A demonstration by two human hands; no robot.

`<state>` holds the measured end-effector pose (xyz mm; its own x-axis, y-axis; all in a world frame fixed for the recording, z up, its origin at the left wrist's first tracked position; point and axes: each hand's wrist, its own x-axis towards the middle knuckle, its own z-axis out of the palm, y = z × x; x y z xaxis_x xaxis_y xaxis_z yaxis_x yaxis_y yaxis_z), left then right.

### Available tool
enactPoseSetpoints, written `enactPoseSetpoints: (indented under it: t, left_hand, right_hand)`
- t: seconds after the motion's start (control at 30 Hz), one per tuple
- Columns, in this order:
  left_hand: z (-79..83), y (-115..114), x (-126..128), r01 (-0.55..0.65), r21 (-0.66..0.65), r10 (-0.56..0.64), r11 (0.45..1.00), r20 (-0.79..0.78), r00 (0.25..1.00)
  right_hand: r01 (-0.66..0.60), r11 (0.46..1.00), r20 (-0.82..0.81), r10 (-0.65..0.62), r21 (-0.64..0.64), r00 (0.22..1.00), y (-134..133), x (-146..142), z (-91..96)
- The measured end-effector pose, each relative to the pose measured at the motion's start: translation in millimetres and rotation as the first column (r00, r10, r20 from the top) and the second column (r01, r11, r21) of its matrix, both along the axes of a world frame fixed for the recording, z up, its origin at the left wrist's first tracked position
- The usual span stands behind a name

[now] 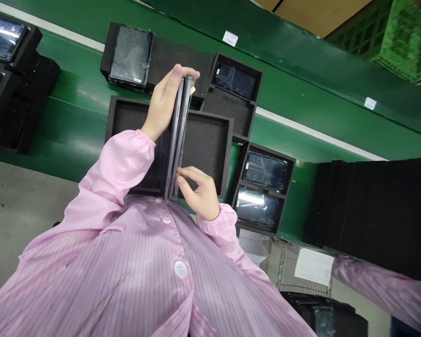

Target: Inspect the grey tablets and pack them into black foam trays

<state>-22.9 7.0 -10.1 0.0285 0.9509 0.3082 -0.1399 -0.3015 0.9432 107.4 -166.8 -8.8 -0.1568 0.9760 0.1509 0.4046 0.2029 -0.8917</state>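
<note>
- Green covers the tabletop [294,61], which is crossed by a white stripe and is seen at a slant from the head camera.
- Black foam trays are spread across it: an open tray [210,140] lies directly behind the hands, a tray with a dark screen [131,56] lies beyond it, and a tray with two wrapped screens [263,187] lies to its right.
- A stack of black foam [375,210] is seen at the right, and a green crate [403,37] at the top corner.
- Two small white labels [230,38] are stuck to the green surface; their writing is too small to be read.
- Two thin grey tablets [177,140] are held upright and edge-on, pressed flat together, above the open tray.
- The left hand [163,105] is clamped on their top end, fingers closed over the edge.
- The right hand [199,189] is pinched on their lower edge, fingers together.
- A pink striped coat is worn; another person's pink sleeve [382,285] is seen at lower right.
</note>
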Motion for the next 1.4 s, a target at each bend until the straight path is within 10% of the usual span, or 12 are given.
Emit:
enactPoseSetpoints:
  t: [0.53,0.93,1.4]
  left_hand:
    - [-14.1,21.5,-6.8,0.039,0.068,-0.043,0.997,0.051,0.998]
    - [6.1,-13.5,-1.4,-0.034,-0.048,0.037,0.998,0.064,0.997]
    - [20.4,-63.8,-2.4,0.039,0.194,-0.055,0.98,0.074,0.996]
  right_hand:
    - [0.074,0.983,-0.001,-0.075,-0.166,0.997,1.0,1.3,2.0]
    - [0.061,0.992,-0.121,-0.074,-0.114,0.99,5.8,-1.3,5.5]
    - [0.007,1.0,-0.147,-0.01,-0.019,0.989,41.6,-2.4,35.3]
